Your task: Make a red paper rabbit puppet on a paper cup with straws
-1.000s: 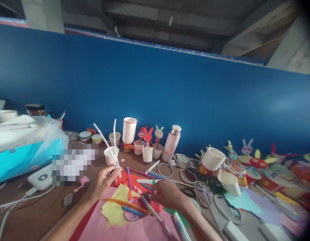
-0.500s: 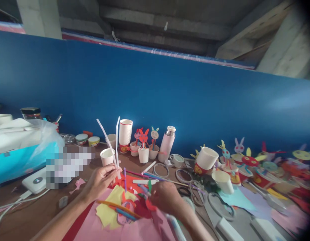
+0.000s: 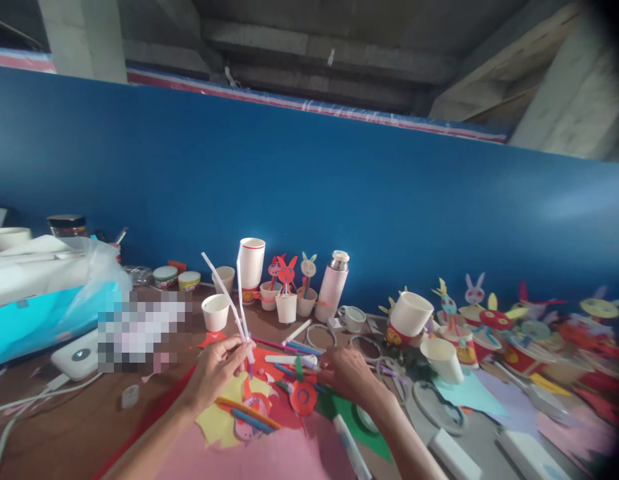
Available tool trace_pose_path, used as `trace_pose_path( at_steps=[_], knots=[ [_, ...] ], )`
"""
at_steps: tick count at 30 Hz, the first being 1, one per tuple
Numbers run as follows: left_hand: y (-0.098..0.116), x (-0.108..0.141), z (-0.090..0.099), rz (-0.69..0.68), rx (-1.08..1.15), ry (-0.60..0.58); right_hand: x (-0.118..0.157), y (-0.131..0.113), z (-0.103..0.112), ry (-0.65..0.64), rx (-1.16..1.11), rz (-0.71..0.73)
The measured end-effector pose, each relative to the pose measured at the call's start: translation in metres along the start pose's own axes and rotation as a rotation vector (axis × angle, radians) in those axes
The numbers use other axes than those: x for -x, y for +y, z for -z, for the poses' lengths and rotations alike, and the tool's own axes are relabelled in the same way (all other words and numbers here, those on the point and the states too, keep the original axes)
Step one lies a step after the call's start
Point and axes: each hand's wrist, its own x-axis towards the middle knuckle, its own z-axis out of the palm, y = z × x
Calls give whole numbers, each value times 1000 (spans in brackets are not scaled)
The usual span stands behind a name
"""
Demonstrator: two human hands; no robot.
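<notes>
My left hand (image 3: 217, 367) pinches two white bendy drinking straws (image 3: 241, 293) near their lower ends, and they stand up side by side, spreading apart at the top. A purple piece shows just below those fingertips. My right hand (image 3: 352, 377) reaches down among the craft pieces with bent fingers; what its fingertips hold, if anything, is hidden. Close to it lie an orange-red round paper cutout (image 3: 303, 398), a white stick (image 3: 285, 359) and green paper (image 3: 377, 440). Between the hands are torn yellow paper (image 3: 209, 427), orange and blue sticks, and pink paper (image 3: 289, 457).
Behind stand a paper cup (image 3: 215, 315), a stack of cups (image 3: 252, 263), paper rabbit figures in cups (image 3: 286, 308) and a pink thermos (image 3: 332, 290). Tape rings (image 3: 439, 408), a marker (image 3: 350, 447) and more cup figures lie right. A white power bank (image 3: 77, 357) with cable sits left.
My right hand has moved up and right, uncovering the orange-red cutout and green paper. My left hand, still holding the straws, has shifted slightly right and down.
</notes>
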Motion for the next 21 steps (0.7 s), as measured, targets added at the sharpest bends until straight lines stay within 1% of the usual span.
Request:
trace_pose_path(
  at_steps=[3,6,9,15,18,21],
  knots=[
    [-1,2,1,30,-6,-4,-2,-8,-4,2,2,20],
    [1,6,3,55,-8,-5,-3,-11,-7,-44,20,49],
    [2,9,4,61,6,6,-1,-9,-7,-92,38,45],
    [4,9,5,83,20,39,3,-3,1,-125,8,5],
    [3,9,6,65,22,28,-2,-2,5,-112,-28,-44],
    [0,8,8,60,27,27,-15,-1,7,-60,-7,-101]
  ],
)
